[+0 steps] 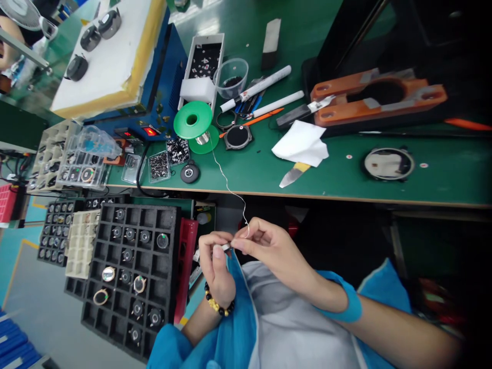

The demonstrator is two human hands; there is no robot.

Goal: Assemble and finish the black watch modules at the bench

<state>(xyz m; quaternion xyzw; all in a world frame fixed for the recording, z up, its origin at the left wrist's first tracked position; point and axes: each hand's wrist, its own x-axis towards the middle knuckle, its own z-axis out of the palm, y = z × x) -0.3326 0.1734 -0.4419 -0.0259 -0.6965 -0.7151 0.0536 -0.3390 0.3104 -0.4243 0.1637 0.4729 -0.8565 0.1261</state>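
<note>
A small light-coloured piece with a dark end is pinched between the fingers and thumb of my left hand; its kind is not clear. Close beside it, my right hand is closed, its fingertips meeting the tip of that piece. A thin silvery solder wire runs from a green spool over the table edge into the fingers of my right hand. Both hands are held in front of my body, below the edge of the green table.
Left of my hands stands a black compartment tray of watch parts. On the table are a blue heating unit, a white-wrapped knife, pens, an orange fixture and a watch case. Clear boxes hold small parts.
</note>
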